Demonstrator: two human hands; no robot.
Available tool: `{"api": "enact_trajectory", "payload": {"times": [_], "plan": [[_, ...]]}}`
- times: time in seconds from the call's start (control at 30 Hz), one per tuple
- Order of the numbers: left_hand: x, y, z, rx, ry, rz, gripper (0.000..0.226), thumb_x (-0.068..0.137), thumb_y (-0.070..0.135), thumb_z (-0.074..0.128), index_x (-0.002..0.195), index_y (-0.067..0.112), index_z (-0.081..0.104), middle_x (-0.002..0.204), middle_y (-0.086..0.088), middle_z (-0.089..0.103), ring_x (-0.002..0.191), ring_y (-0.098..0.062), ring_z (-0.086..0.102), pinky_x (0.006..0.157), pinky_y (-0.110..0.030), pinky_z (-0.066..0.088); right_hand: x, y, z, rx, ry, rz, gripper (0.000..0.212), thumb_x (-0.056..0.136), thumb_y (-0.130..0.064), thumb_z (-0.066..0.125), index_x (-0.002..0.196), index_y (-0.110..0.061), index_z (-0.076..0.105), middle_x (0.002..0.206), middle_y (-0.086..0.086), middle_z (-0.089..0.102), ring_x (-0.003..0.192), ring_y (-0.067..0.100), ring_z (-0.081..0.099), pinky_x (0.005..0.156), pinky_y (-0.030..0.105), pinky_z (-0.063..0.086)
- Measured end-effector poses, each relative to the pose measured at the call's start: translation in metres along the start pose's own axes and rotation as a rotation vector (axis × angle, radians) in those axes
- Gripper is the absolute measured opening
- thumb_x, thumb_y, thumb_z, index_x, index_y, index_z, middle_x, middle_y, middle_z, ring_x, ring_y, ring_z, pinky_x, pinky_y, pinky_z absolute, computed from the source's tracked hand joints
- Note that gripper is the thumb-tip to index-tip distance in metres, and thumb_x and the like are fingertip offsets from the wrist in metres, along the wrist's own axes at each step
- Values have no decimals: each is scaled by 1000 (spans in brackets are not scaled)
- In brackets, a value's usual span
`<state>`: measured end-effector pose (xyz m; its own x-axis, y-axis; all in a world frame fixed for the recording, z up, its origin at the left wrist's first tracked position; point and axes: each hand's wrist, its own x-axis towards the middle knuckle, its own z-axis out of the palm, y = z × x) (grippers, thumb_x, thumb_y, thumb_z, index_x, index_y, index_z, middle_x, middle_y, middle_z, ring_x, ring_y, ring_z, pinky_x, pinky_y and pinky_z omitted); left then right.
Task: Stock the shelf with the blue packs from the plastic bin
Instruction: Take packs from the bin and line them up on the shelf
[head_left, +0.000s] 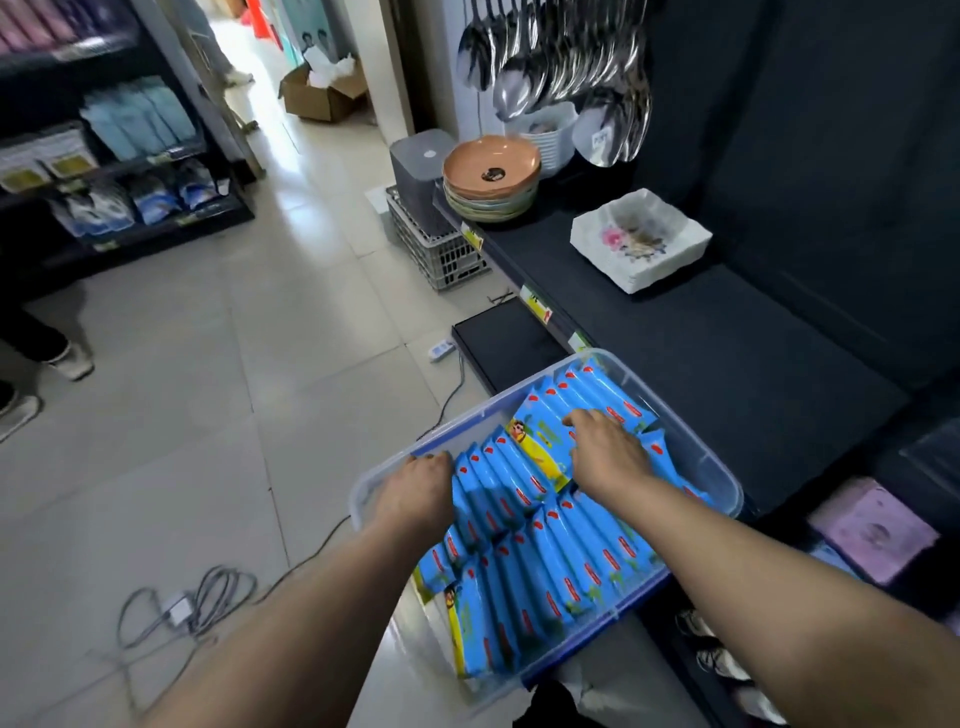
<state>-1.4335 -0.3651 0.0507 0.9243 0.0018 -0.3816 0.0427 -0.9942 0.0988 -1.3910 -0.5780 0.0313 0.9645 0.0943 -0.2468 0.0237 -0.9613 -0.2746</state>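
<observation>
A clear plastic bin (723, 470) with a blue rim rests partly on the edge of the dark shelf (727, 353). It is packed with several blue packs (571, 551) standing on edge in rows. My left hand (415, 488) grips the bin's near-left rim beside the packs. My right hand (605, 449) lies fingers down over a pack that is tilted flat and shows a yellow cartoon picture (540, 447); whether the fingers hold it I cannot tell.
On the shelf stand a stack of orange bowls (491, 179) and white square plates (641, 241); metal spoons (566, 62) hang above. A grey crate (441, 249), a black box (501, 340) and cables (197, 608) lie on the tiled floor. Another person's feet show at left.
</observation>
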Motion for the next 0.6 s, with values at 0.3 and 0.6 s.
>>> {"api": "enact_trajectory", "payload": {"times": [0.3, 0.6], "plan": [[23, -20, 6, -88, 26, 14, 47, 84, 4, 43, 127, 22, 51, 128, -3, 57, 120, -23, 49, 92, -35, 45, 34, -4, 38, -138, -13, 106, 44, 90, -14, 54, 132, -14, 40, 129, 8, 46, 119, 27, 42, 96, 38, 39], [39, -54, 9, 64, -132, 152, 41, 87, 8, 46, 121, 28, 57, 123, 1, 60, 114, -20, 55, 86, -29, 45, 1, -12, 45, 151, 17, 283, 32, 92, -21, 55, 123, -15, 50, 127, 7, 52, 117, 30, 49, 90, 38, 43]]}}
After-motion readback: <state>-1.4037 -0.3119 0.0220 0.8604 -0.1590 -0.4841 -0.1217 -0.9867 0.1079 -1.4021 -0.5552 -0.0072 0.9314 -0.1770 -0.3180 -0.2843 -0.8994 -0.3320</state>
